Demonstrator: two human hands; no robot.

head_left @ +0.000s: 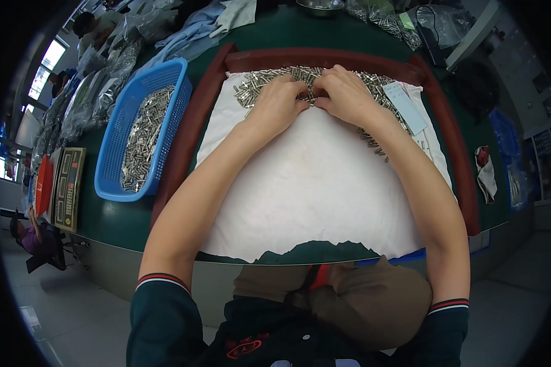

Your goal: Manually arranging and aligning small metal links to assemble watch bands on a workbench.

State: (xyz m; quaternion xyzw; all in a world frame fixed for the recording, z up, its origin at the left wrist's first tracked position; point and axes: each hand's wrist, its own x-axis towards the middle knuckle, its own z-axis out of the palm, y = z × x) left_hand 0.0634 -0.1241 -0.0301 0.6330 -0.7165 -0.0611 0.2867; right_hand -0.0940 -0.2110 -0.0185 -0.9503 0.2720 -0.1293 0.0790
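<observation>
Small silvery metal pins (pixel 260 82) lie in a loose heap on a white cloth (pixel 312 177), along the far side of a dark red wooden frame (pixel 324 57). My left hand (pixel 280 103) and my right hand (pixel 344 95) rest close together at the heap's near edge. The fingers of both are curled with the thumbs drawn in. Whatever lies between the fingertips is too small and too covered to make out. A few pins show in the gap between the hands. More pins trail down beside my right wrist, next to a pale blue paper slip (pixel 405 108).
Left of the frame, a blue plastic basket (pixel 107 165) holds many similar pins. Plastic bags (pixel 79 101) and light blue cloth (pixel 193 30) line the far left. A metal bowl (pixel 321 5) stands at the back. Other people sit at the left.
</observation>
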